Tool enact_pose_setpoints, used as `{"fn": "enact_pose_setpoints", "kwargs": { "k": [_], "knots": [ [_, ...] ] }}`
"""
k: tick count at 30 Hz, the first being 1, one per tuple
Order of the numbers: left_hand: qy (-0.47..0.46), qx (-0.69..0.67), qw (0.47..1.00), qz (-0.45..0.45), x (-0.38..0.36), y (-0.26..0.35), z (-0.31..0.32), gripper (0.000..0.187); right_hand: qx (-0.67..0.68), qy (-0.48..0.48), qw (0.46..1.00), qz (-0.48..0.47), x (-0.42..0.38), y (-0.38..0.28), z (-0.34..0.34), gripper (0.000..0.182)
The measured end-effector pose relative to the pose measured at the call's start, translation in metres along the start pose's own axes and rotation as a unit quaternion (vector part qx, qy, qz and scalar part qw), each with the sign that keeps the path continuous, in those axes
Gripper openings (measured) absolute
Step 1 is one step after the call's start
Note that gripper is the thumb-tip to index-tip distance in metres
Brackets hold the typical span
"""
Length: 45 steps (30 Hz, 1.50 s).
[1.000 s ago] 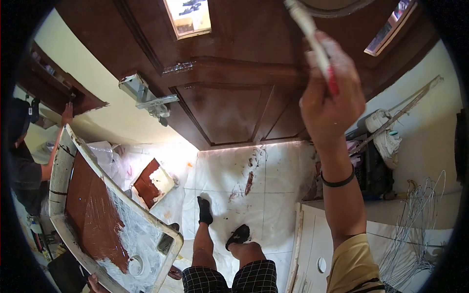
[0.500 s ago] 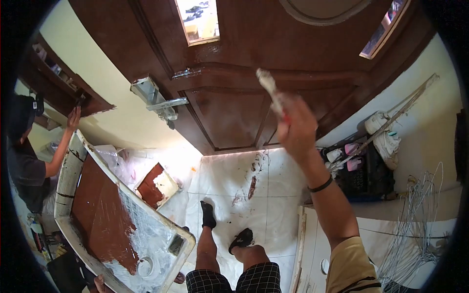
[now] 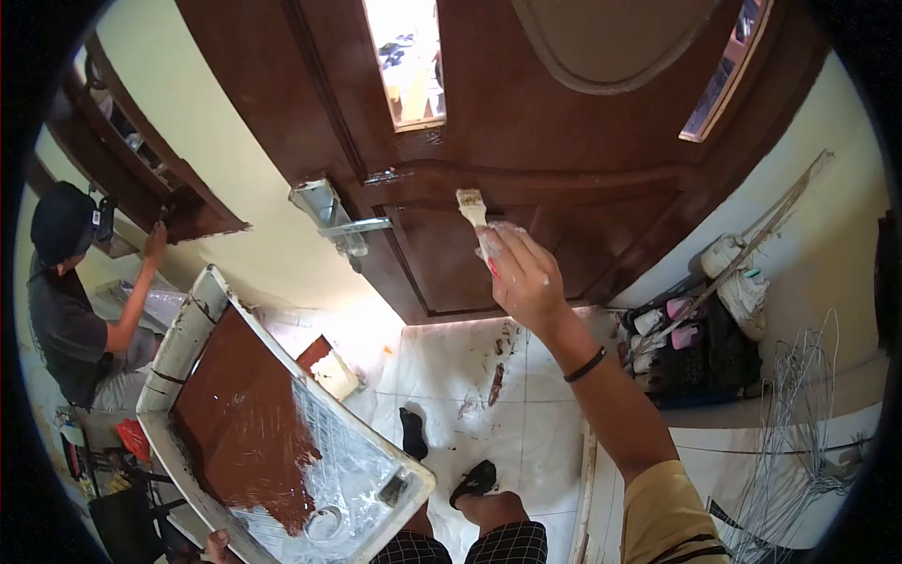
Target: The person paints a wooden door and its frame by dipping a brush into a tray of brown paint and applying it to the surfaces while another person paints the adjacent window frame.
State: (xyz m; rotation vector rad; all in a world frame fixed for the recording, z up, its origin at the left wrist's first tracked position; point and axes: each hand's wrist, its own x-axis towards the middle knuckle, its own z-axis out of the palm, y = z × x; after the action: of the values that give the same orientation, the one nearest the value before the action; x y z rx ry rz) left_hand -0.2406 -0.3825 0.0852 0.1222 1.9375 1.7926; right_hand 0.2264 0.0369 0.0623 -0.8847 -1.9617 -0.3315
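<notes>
My right hand (image 3: 526, 277) is closed around the handle of a paintbrush (image 3: 474, 209). Its pale, stained bristles overlap the brown panelled door (image 3: 451, 254) just below the curved moulding. Whitish smears mark my fingers. At the lower left, a worn white-rimmed tray (image 3: 209, 282) holds a broad spread of brown paint (image 3: 246, 404), with a ribbed, bare part on its right. Fingers of my left hand (image 3: 218, 543) show at the tray's lower left edge, curled on the rim; the rest of that hand is hidden. A metal door handle (image 3: 362, 227) sticks out left of the brush.
Another person (image 3: 70, 301) crouches at left, a hand on a brown wooden frame (image 3: 193, 211). Brown smears mark the pale tiled floor (image 3: 554, 404). Shoes (image 3: 742, 291), a leaning stick (image 3: 780, 221) and tangled wire (image 3: 799, 442) are on the right.
My right hand has brought the brush down and left across the door. The tray has shifted right, now overlapping my left leg. My view has tilted slightly.
</notes>
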Motion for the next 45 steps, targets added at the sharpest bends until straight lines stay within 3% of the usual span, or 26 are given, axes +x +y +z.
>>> {"fn": "enact_pose_setpoints", "kwargs": {
  "k": [4,7,10,13,16,17,19,22,25,27,29,32,35,38,45],
  "knots": [
    [0.011,0.004,1.0,-0.01,-0.003,-0.006,-0.003,0.046,0.081,0.019,0.995,0.05,0.019,0.005,-0.006,0.034],
    [0.018,0.003,1.0,-0.018,-0.002,-0.012,-0.003,0.045,0.026,0.057,0.997,0.045,0.052,0.007,-0.026,0.038],
    [0.021,0.0,0.999,-0.025,0.001,-0.017,-0.004,0.045,-0.019,0.192,0.979,-0.071,0.066,0.017,-0.02,0.039],
    [-0.017,-0.001,0.999,-0.04,0.007,-0.023,-0.017,0.046,-0.072,0.134,0.988,-0.043,0.05,0.012,-0.006,0.042],
    [-0.155,0.108,0.982,0.016,-0.002,-0.019,-0.031,0.066,-0.04,0.005,0.999,0.007,0.012,-0.003,0.008,0.043],
    [-0.14,0.089,0.986,-0.01,-0.005,-0.018,-0.028,0.064,-0.023,-0.038,0.999,0.03,-0.003,-0.009,0.012,0.043],
    [-0.109,0.048,0.991,-0.063,-0.007,-0.013,-0.014,0.061,-0.035,-0.034,0.999,0.023,-0.033,-0.022,0.009,0.038],
    [-0.093,-0.017,0.992,-0.081,-0.01,-0.019,0.006,0.049,0.017,-0.062,0.986,0.156,-0.074,-0.045,-0.02,0.03],
    [-0.133,-0.043,0.99,-0.036,-0.022,-0.012,0.037,0.051,-0.015,-0.102,0.955,0.279,-0.11,-0.084,-0.066,0.026],
    [-0.191,-0.047,0.979,-0.053,-0.024,0.0,0.054,0.054,-0.033,-0.114,0.936,0.332,-0.135,-0.109,-0.093,0.023],
    [-0.232,-0.071,0.968,-0.067,-0.022,0.011,0.07,0.053,-0.034,-0.081,0.93,0.357,-0.147,-0.142,-0.115,0.021],
    [-0.263,-0.142,0.95,-0.094,-0.025,0.03,0.081,0.05,-0.028,-0.116,0.889,0.441,-0.156,-0.186,-0.155,0.019],
    [-0.3,-0.165,0.935,-0.092,-0.028,0.046,0.084,0.05,-0.008,-0.096,0.889,0.448,-0.131,-0.215,-0.189,0.019],
    [-0.32,-0.157,0.93,-0.084,-0.041,0.074,0.088,0.051,-0.037,-0.059,0.917,0.392,-0.112,-0.216,-0.212,0.017],
    [-0.342,-0.143,0.925,-0.077,-0.046,0.099,0.091,0.045,-0.042,0.07,0.911,0.404,-0.063,-0.223,-0.25,0.016]
  ]
}}
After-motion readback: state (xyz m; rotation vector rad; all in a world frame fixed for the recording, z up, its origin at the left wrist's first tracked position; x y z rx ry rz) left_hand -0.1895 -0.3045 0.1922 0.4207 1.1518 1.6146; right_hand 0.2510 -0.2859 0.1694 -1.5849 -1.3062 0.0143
